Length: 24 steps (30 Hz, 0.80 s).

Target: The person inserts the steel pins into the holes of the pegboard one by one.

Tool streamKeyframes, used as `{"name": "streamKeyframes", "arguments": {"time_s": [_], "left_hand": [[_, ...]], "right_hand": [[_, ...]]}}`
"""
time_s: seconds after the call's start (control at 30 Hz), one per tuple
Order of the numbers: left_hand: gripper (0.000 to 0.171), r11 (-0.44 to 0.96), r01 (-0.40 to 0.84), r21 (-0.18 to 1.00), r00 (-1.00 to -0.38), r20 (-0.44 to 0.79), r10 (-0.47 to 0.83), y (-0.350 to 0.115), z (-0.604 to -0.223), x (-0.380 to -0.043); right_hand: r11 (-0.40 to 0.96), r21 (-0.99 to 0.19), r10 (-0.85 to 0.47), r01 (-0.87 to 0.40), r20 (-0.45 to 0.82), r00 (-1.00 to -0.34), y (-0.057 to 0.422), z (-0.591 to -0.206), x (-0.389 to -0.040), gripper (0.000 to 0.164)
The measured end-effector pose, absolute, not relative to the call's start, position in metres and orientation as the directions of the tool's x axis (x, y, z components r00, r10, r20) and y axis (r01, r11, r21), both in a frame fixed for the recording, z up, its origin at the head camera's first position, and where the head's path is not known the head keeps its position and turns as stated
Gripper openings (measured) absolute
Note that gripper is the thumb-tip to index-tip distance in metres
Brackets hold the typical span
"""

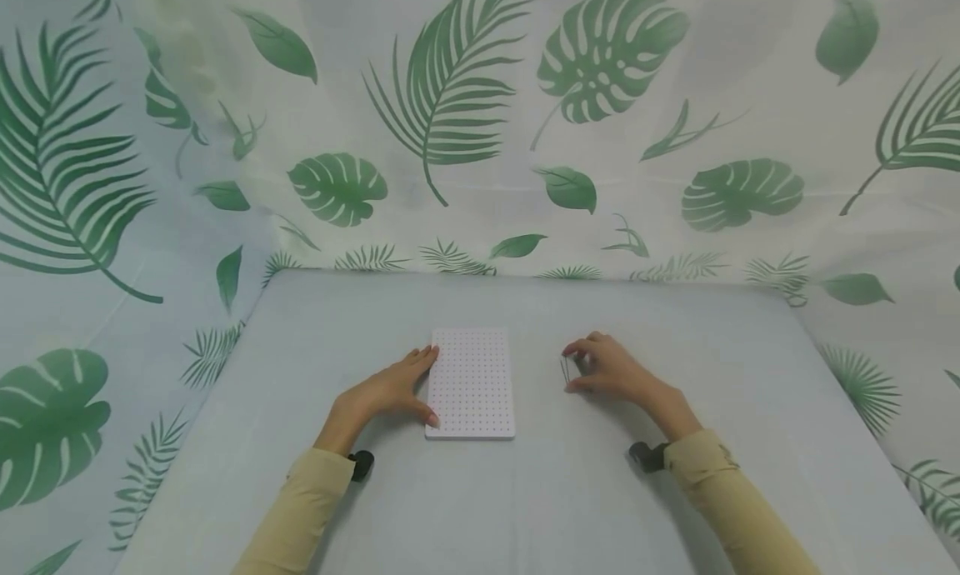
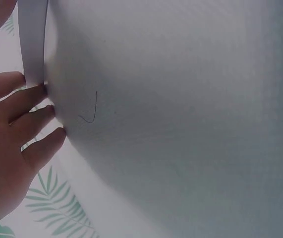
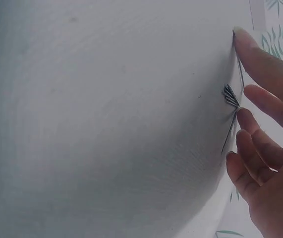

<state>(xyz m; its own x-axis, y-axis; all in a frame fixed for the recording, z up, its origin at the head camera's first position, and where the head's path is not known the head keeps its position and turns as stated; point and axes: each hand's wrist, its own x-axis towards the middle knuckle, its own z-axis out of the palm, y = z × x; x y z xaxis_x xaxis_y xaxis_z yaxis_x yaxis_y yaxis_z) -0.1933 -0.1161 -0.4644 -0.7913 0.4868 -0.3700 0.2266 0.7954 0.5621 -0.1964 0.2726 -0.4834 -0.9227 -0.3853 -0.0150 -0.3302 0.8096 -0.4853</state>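
A white board with a grid of small holes (image 1: 471,379) lies flat on the table. My left hand (image 1: 390,389) is at its left side, fingertips against the far part of that edge and thumb by the near corner. In the left wrist view, nearly straight fingers (image 2: 34,116) meet the board's pale side (image 2: 33,44). To the right of the board, my right hand (image 1: 609,368) pinches thin metal rods (image 1: 566,372) between thumb and fingers. Up close in the right wrist view, a small bundle of dark rods (image 3: 230,96) fans out beside the fingertips, close over the table.
A pale cloth covers the table (image 1: 465,508). A curtain with green leaf prints (image 1: 487,217) hangs behind and at both sides. A thin dark curved strand (image 2: 94,110) lies on the cloth near the left hand. Dark wrist cameras (image 1: 362,466) sit below both hands.
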Motion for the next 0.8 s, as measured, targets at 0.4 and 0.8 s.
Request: {"name": "streamKeyframes", "arguments": {"time_s": [0.4,0.8], "left_hand": [[0.117,0.790,0.227,0.569,-0.793,-0.363,0.489,-0.1161,-0.4630,-0.1916],[0.117,0.789,0.216,0.575,-0.798,-0.362,0.482,-0.1150,-0.4634,-0.1912]], "right_hand": [[0.822,-0.484,-0.357,-0.300,-0.029,-0.934,0.2716,-0.4886,-0.1989,0.054],[0.819,-0.502,-0.337,-0.278,-0.029,-0.941,0.2688,-0.4862,-0.1977,0.044]]}}
